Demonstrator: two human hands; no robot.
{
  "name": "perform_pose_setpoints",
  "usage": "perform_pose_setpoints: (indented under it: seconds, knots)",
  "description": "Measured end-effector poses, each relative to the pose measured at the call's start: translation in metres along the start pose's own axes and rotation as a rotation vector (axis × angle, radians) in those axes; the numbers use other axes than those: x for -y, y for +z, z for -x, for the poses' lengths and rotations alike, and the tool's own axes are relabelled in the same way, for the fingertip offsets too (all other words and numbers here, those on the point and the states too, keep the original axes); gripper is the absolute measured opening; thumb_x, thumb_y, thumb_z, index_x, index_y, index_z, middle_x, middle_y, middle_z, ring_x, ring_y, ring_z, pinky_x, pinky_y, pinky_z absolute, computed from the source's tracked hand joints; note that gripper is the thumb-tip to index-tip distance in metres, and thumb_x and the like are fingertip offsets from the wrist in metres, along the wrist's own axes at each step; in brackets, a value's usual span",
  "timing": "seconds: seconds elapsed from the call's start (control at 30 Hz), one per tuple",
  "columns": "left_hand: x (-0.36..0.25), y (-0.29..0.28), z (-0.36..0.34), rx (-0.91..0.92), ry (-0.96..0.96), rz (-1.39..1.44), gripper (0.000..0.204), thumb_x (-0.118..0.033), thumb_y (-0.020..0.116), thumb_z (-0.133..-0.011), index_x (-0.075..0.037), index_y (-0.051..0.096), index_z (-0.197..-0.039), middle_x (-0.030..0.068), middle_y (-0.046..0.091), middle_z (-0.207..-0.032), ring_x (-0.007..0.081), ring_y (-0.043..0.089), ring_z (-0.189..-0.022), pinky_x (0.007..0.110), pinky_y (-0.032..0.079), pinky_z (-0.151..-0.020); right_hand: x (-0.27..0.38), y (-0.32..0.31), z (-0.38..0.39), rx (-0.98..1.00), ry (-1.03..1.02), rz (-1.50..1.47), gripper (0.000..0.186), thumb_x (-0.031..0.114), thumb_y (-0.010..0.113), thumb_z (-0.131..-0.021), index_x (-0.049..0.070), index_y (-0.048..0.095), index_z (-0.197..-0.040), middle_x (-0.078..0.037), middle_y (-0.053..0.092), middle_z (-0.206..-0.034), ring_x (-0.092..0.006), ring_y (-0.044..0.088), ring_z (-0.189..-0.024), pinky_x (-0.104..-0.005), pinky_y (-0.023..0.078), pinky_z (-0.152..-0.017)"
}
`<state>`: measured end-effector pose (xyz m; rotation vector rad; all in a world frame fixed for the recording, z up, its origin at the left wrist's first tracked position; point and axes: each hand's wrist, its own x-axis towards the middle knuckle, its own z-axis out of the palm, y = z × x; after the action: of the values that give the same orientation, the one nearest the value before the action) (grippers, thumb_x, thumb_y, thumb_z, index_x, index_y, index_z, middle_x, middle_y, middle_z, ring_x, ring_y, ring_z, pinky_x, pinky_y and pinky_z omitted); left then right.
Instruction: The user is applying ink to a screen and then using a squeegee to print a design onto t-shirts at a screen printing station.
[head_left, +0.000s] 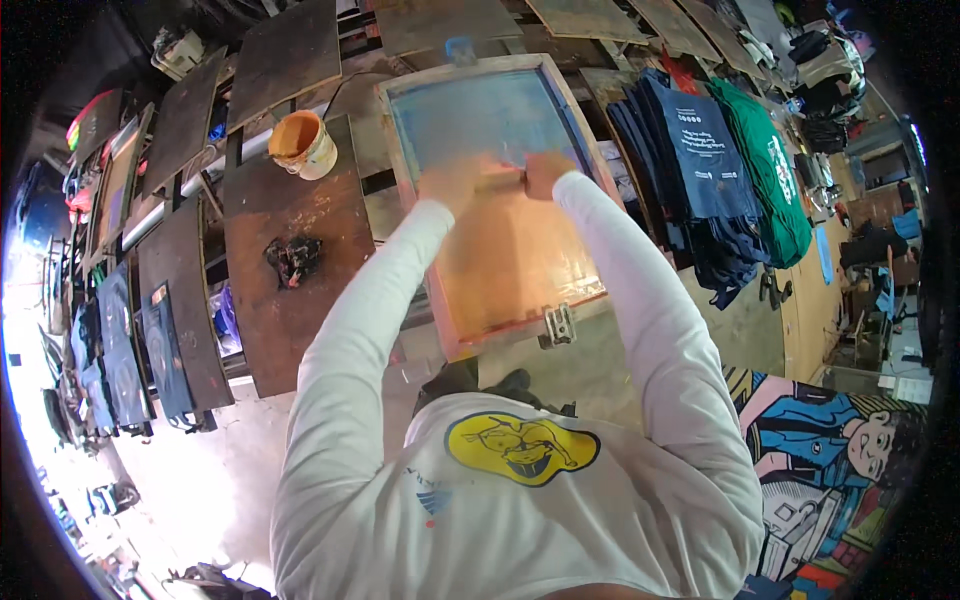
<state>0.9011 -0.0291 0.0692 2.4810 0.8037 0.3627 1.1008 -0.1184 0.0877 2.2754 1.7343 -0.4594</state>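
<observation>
A wooden-framed printing screen (430, 120) lies in front of me, its mesh blue-grey at the far part and orange toward me. Across its middle stretches a squeegee (502, 181), blurred by motion. My left hand (448, 187) is closed on its left end, and my right hand (547, 174) grips the right end. Both arms reach forward over the frame. A metal hinge clamp (559, 325) sits at the frame's near edge, and a small blue piece (460, 50) is at the far edge. What lies beneath the screen is hidden.
Left of the screen, a brown board (245, 215) bears an orange-stained bucket (305, 146) and a dark crumpled rag (292, 261). To the right are stacks of navy printed cloth (700, 150) and green cloth (765, 165). More boards (285, 60) line the far side.
</observation>
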Motion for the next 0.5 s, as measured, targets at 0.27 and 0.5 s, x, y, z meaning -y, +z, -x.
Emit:
perform_pose_setpoints:
  seconds: [0.27, 0.5]
  knots:
    - [0.004, -0.007, -0.026, 0.068, 0.051, -0.106, 0.047, -0.046, 0.071, -0.082, -0.008, 0.062, -0.108, 0.0159, 0.070, -0.104, 0.0353, 0.067, -0.096, 0.049, 0.054, -0.080, 0.003, 0.007, -0.025, -0.116, 0.112, -0.089, 0.037, 0.032, 0.064, -0.085, 0.000, 0.070, -0.102, -0.023, 0.071, -0.102, -0.0393, 0.069, -0.096, -0.0477, 0.056, -0.082]
    - [0.013, 0.063, 0.062, 0.202, 0.086, -0.210, 0.045, -0.042, 0.070, -0.082, -0.007, 0.059, -0.108, 0.0175, 0.068, -0.098, 0.0387, 0.067, -0.091, 0.048, 0.053, -0.079, 0.017, 0.058, 0.076, -0.050, -0.007, -0.071, 0.037, 0.035, 0.063, -0.082, 0.001, 0.072, -0.094, -0.023, 0.071, -0.094, -0.0390, 0.070, -0.089, -0.0485, 0.055, -0.080]
